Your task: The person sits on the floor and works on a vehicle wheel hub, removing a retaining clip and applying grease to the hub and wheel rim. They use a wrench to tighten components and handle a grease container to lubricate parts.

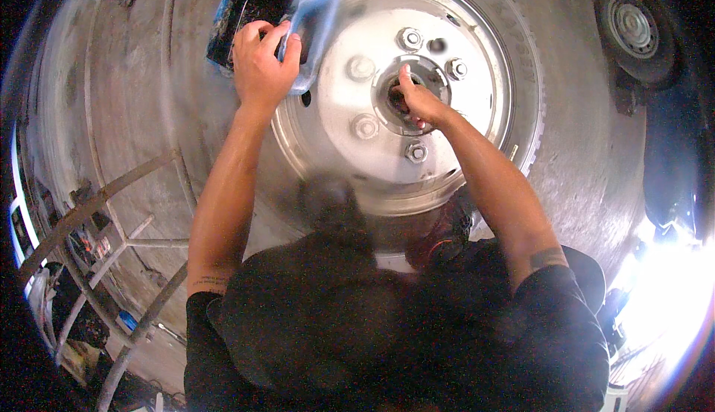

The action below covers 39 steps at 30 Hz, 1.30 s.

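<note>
My left hand (262, 65) is at a blue, see-through plastic container (316, 28) with a dark inside, at the upper left of the wheel. Its fingers are bent over the container's near edge, with the thumb on the right. My right hand (421, 104) reaches into the round hub (439, 77) in the middle of a silver wheel rim (477, 114). Its thumb points up along the hub opening. The other fingers curl into the dark hole and are mostly hidden, as is anything in them. Several wheel nuts (411, 39) ring the hub.
A dark tyre (532, 62) surrounds the rim. Bent metal bars (112, 185) stand at the left, with a spanner (173, 333) lying below them. Another wheel (633, 24) is at the upper right. Bright light glares at the lower right.
</note>
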Available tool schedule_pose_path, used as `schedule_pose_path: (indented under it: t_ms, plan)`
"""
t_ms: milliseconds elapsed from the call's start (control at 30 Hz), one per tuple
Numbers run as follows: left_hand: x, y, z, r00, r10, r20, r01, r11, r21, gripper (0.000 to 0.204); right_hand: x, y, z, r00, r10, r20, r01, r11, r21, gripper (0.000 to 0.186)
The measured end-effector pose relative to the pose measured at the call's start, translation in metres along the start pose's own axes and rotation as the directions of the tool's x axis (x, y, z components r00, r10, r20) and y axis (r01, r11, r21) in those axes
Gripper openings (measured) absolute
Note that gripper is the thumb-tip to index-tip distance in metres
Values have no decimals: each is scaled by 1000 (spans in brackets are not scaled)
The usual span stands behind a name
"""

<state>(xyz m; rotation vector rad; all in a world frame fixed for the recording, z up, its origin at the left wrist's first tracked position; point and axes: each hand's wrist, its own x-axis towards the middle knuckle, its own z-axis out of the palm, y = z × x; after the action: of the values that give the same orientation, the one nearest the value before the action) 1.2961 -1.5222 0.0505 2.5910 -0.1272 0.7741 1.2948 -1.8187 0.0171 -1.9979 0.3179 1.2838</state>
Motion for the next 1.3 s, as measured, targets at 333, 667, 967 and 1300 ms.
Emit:
schedule_pose_path:
  t_ms: [333,667,967,1300]
  plan:
    - [0,-7,-20,976,-180,-125,157,972,-173,27,-41,-72,-15,852,-333,-403,210,924,-320,85]
    - [4,-36,-43,971,-221,-93,211,971,-108,25,-42,-177,89,656,-749,96,353,192,-916,64]
    - [-4,-44,-37,972,-221,-73,212,970,-115,28,-50,-151,83,591,-780,206,498,151,-854,57]
    - [-5,-49,-33,987,-149,-56,131,963,-237,26,-46,-137,109,729,-679,87,544,498,-675,87]
